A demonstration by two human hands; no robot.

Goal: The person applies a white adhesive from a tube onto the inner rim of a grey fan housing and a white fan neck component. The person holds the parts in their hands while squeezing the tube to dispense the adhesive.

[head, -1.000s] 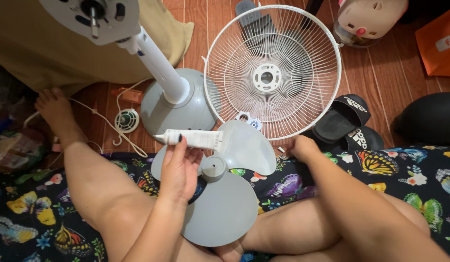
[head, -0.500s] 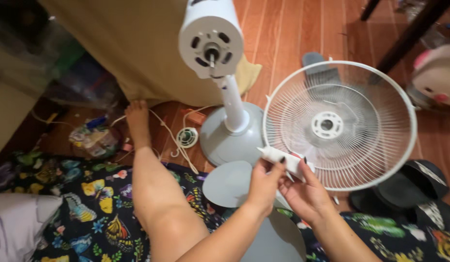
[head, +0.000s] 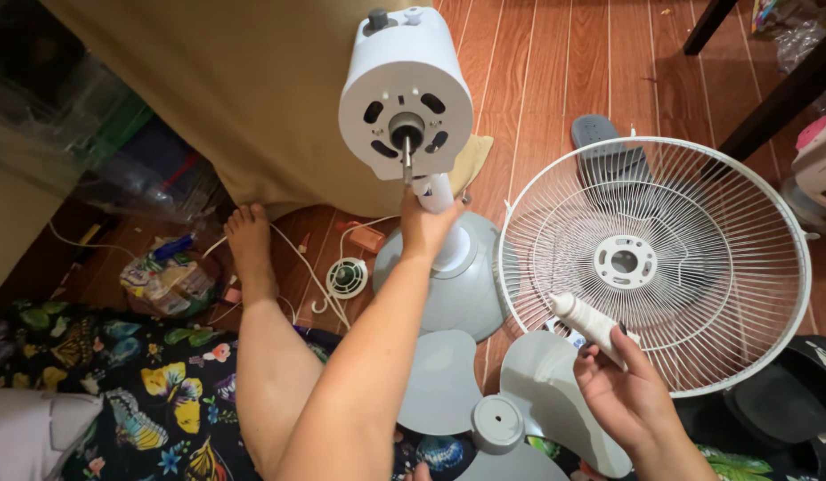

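- The left hand (head: 428, 224) wraps its fingers around the white fan pole (head: 437, 198), just under the motor head (head: 406, 93) at 12 o'clock.
- The right hand (head: 622, 387), at 4 o'clock, has its fingers closed on a white tube (head: 589, 323), over the wire grille (head: 655, 260).
- The grey blade (head: 497, 414) lies at 6 o'clock.

Warm, fairly bright indoor light falls from above, putting soft glare on the white fan motor housing (head: 406, 85) and a sheen along the reddish wood floor (head: 555, 80). The left edge, under the tan cloth (head: 244, 98), sinks into dim shadow, and clutter there is hard to make out. Focus is sharp through the middle, with slight wide-angle stretching toward the corners and mild softness on the white tube (head: 589, 322)
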